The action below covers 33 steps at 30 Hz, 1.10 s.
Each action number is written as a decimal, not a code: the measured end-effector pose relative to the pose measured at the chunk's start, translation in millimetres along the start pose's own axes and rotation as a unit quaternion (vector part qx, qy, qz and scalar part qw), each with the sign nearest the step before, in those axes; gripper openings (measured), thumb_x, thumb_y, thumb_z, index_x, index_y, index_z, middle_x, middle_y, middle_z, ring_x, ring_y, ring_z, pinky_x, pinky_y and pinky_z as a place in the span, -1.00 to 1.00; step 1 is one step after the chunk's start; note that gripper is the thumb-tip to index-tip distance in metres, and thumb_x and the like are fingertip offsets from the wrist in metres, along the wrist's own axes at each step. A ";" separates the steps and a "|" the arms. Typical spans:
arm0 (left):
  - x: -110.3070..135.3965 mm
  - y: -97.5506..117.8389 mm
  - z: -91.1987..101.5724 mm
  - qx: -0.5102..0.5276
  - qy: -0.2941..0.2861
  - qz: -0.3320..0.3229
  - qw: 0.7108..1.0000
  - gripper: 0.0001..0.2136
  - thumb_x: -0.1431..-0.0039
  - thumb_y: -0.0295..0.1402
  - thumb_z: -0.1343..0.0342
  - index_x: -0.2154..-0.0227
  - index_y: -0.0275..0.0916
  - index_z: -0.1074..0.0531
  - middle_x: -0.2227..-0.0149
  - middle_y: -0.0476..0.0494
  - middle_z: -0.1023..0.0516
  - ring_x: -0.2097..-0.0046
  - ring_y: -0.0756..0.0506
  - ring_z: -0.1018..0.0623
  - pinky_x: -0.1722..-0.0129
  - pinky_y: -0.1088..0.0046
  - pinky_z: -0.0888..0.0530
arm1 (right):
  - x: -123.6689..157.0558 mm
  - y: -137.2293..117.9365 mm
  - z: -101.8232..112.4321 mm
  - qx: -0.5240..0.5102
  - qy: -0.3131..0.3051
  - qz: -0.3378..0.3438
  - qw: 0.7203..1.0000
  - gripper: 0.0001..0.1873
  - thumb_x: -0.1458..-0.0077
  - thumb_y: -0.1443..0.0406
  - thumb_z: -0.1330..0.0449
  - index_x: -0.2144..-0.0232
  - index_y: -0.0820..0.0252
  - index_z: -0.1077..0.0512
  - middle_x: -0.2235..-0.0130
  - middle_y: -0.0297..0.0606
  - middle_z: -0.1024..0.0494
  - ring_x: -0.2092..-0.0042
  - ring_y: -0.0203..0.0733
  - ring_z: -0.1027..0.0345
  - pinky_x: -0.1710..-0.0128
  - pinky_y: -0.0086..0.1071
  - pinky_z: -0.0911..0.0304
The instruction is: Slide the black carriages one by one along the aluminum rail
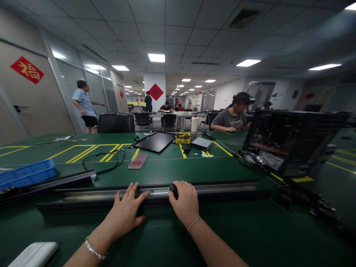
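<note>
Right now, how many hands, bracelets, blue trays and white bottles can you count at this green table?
Hands: 2 (left hand, right hand)
Bracelets: 2 (left bracelet, right bracelet)
Blue trays: 1 (blue tray)
White bottles: 1 (white bottle)
Total: 6

I'm getting bright, even light from the ceiling panels (157,58), with a soft sheen along the metal rail (211,188) and only faint shadows on the table (211,174). Wide-angle distortion bows the ceiling (178,22) and edges, and the far room looks soft.
</note>
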State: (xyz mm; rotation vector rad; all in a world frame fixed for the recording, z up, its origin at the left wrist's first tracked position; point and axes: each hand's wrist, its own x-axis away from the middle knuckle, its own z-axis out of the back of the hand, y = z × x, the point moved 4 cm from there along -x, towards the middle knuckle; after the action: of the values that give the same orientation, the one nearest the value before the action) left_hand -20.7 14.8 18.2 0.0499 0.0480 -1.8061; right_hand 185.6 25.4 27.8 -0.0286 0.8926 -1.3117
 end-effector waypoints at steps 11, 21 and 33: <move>0.6 0.8 1.2 0.003 -0.004 0.001 1.000 -0.36 0.09 -0.23 -0.08 -0.14 0.08 -0.13 -0.30 -0.26 0.07 -0.29 -0.35 0.09 -0.10 -0.20 0.01 | 0.0 3.0 -1.7 -0.010 -0.002 -0.016 1.000 -0.76 -0.04 0.24 -0.11 0.21 0.11 -0.44 0.15 -0.26 -0.52 0.03 -0.11 -0.27 -0.09 -0.20 0.07; 0.1 -1.1 -2.5 -0.004 0.002 -0.005 1.000 -0.36 0.09 -0.22 -0.07 -0.14 0.08 -0.12 -0.30 -0.27 0.06 -0.29 -0.33 0.08 -0.11 -0.19 0.01 | 0.1 3.2 -3.0 -0.001 -0.001 -0.027 1.000 -0.77 -0.03 0.27 -0.09 0.22 0.13 -0.44 0.16 -0.24 -0.52 0.02 -0.11 -0.28 -0.11 -0.18 0.07; 1.5 2.1 2.6 -0.006 -0.006 -0.002 1.000 -0.37 0.09 -0.22 -0.06 -0.14 0.07 -0.13 -0.30 -0.28 0.06 -0.29 -0.34 0.08 -0.11 -0.18 -0.02 | -1.5 2.1 0.7 0.003 0.000 -0.031 1.000 -0.80 -0.02 0.32 -0.06 0.27 0.14 -0.41 0.23 -0.26 -0.51 0.13 -0.17 -0.32 -0.09 -0.20 0.04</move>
State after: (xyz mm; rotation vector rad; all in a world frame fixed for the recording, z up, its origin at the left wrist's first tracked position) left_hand -19.1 12.6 20.6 0.0295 0.0501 -1.8095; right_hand 187.7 27.0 28.0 -0.0517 0.8932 -1.3715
